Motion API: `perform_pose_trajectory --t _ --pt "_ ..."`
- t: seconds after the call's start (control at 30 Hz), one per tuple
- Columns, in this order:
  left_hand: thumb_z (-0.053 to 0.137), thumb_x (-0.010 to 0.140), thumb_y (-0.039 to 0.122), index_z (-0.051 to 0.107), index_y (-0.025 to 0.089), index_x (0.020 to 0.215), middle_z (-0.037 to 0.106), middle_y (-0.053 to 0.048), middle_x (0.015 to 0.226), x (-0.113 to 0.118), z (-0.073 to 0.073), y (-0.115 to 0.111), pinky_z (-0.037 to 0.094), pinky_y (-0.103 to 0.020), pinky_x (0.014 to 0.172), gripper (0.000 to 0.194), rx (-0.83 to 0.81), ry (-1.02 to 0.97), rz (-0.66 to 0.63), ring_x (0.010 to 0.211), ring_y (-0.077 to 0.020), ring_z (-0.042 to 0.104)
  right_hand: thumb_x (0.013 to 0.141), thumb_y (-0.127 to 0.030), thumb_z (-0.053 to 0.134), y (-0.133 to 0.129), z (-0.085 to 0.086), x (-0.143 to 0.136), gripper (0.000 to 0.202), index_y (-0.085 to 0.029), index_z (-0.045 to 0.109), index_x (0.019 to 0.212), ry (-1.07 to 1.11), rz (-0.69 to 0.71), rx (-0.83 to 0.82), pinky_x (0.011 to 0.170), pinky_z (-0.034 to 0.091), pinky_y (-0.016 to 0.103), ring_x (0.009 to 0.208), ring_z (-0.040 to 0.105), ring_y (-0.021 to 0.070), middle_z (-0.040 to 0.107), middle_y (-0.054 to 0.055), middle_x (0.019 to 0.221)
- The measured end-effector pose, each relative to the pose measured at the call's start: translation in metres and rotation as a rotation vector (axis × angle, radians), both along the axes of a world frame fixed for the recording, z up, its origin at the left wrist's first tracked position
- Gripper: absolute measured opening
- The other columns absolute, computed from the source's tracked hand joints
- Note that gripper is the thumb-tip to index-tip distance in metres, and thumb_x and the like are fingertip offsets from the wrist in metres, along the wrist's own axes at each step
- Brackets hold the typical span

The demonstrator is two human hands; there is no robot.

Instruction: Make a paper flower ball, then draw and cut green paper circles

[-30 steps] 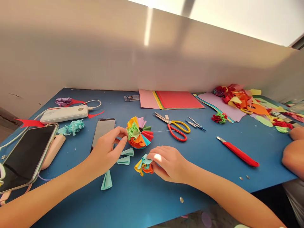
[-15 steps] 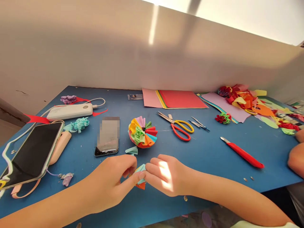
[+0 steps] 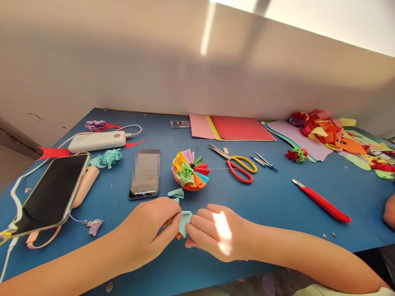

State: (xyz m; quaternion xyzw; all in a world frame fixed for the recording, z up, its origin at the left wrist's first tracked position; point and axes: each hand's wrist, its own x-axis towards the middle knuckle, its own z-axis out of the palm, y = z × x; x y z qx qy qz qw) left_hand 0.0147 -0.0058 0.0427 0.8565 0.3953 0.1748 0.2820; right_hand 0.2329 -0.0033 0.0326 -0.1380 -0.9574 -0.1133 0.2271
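Observation:
Between my fingers is a small light-blue piece of paper (image 3: 185,223), curled at its top edge, with a bit of orange paper (image 3: 178,236) showing beneath. My left hand (image 3: 156,234) pinches the paper from the left, its fingertips partly hidden. My right hand (image 3: 216,232) has its fingers closed on the paper's right edge, and a patch of sunlight lies on its back. Just beyond my hands sits a round multicoloured paper flower (image 3: 191,170) with pleated petals. Near it lies a folded light-blue paper scrap (image 3: 175,193).
Scissors (image 3: 236,164), a craft knife (image 3: 322,200) and pointed tools (image 3: 263,161) lie to the right. Coloured paper sheets (image 3: 243,128) rest by the wall. Phones (image 3: 51,195) (image 3: 144,174) and a power bank (image 3: 97,141) are left. Another person's hand (image 3: 389,213) shows at the right edge.
My right fingers have drawn slightly down and away from my left thumb, so more of the light-blue paper shows and less of the orange. The view has shifted slightly left.

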Motion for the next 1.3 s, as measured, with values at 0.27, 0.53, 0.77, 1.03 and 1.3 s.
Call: perform_pose_trajectory --t 0.27,0.53,0.77,1.03,1.3 --pt "0.033 0.094 0.013 0.047 0.019 0.079 0.047 0.001 0.07 -0.002 -0.009 -0.003 0.029 -0.026 0.052 0.022 0.218 0.019 -0.185 0.059 -0.0121 0.041 0.094 -0.035 0.051 0.024 -0.004 0.002 0.02 -0.017 0.053 0.089 0.175 -0.001 -0.565 0.058 0.042 0.021 0.065 0.053 0.01 0.06 0.001 0.075" --pt "0.041 0.091 0.011 0.048 0.017 0.08 0.047 0.0 0.068 0.002 -0.008 -0.004 0.03 -0.027 0.052 0.015 0.338 -0.062 -0.13 0.061 -0.0139 0.038 0.088 -0.005 0.037 0.018 -0.001 -0.004 0.021 -0.016 0.053 0.079 0.032 0.009 -0.302 0.048 0.034 0.023 0.054 0.044 0.0112 0.054 0.0 0.063" --pt "0.041 0.087 0.003 0.045 0.017 0.073 0.043 -0.001 0.064 0.004 -0.003 -0.004 0.026 -0.029 0.049 0.02 0.468 -0.017 -0.2 0.058 -0.014 0.032 0.091 -0.01 0.036 0.014 -0.004 -0.001 0.022 -0.015 0.053 0.078 0.085 -0.015 -0.279 0.046 0.033 0.023 0.053 0.039 0.0115 0.051 -0.001 0.06" --pt "0.038 0.088 0.004 0.045 0.017 0.078 0.044 0.0 0.066 0.0 -0.006 -0.005 0.027 -0.028 0.051 0.019 0.371 -0.099 -0.186 0.059 -0.0135 0.032 0.092 -0.019 0.042 0.026 0.004 0.008 0.014 -0.014 0.053 0.086 0.152 0.1 -0.332 0.054 0.04 0.023 0.06 0.049 0.0122 0.057 0.002 0.069" --pt "0.041 0.089 0.005 0.048 0.018 0.081 0.042 0.001 0.066 0.003 -0.002 0.007 0.031 -0.026 0.054 0.017 0.363 -0.151 -0.081 0.061 -0.012 0.033 0.089 -0.033 0.059 0.087 0.008 0.028 0.016 -0.017 0.057 0.09 0.271 -0.16 -0.305 0.064 0.045 0.024 0.072 0.056 0.0135 0.061 0.005 0.083"
